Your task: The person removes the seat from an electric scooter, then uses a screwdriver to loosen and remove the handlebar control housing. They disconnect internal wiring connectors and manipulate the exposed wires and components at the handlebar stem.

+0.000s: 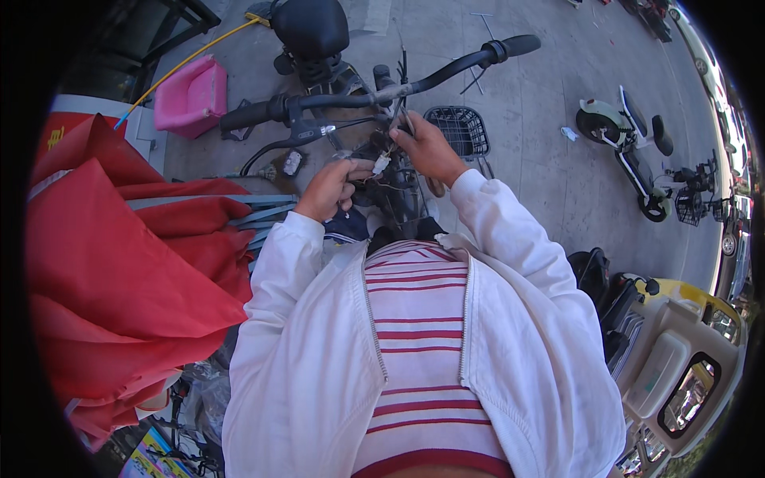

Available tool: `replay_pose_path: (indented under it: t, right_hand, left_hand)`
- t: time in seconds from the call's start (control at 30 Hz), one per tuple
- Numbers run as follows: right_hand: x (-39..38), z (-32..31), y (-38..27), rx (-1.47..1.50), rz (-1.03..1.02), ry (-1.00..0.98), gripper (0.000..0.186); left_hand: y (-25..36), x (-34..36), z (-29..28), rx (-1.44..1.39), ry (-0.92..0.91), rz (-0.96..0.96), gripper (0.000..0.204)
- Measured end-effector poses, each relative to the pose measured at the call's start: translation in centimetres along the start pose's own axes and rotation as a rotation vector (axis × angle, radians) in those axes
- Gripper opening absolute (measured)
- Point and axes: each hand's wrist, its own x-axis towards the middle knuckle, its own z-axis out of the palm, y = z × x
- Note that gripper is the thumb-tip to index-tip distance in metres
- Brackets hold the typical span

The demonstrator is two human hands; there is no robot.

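Observation:
In front of me stands a bike with a black handlebar (339, 101), dark cables and a hand brake lever (271, 150) on its left side. Below the bar, my left hand (327, 191) is closed, its fingertips at a small white wire connector (382, 165). My right hand (430, 150) is closed just right of the connector, thumb and fingers pressed together among the wires near the stem. What exactly lies between its fingers is partly hidden. Loose thin wires hang around both hands, over the dark front of the bike.
A black wire basket (457, 132) is just beyond my right hand. The bike's black saddle (311, 29) and a pink chair (191, 97) stand further off. Folded red fabric (135, 255) with grey poles crowds my left. A scooter (629, 151) and a yellow-white vehicle (677, 366) are at right.

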Motion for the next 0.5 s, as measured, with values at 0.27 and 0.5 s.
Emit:
replay_pose_path:
  t: [0.27, 0.5]
  right_hand:
    - [0.3, -0.7, -0.1, 0.203, 0.191, 0.037, 0.014]
    - [0.8, -0.8, 0.6, 0.288, 0.275, 0.036, 0.014]
  left_hand:
    - [-1.9, 0.5, -1.1, -0.18, 0.299, 0.127, 0.036]
    - [-2.2, 0.6, -0.4, -0.158, 0.34, 0.258, 0.039]
